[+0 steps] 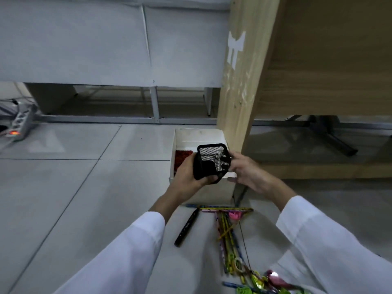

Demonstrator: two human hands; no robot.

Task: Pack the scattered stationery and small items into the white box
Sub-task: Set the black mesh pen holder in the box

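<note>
black mesh pen cup tilted over white box | left hand grips it | right hand fingers curl round its rim

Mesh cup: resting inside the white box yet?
No, the mesh cup is held above the white box by the left hand and right hand.

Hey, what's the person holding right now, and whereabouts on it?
A black mesh pen cup, tipped on its side above the white box. The left hand grips round its body; the right hand holds its rim, fingers inside.
</note>
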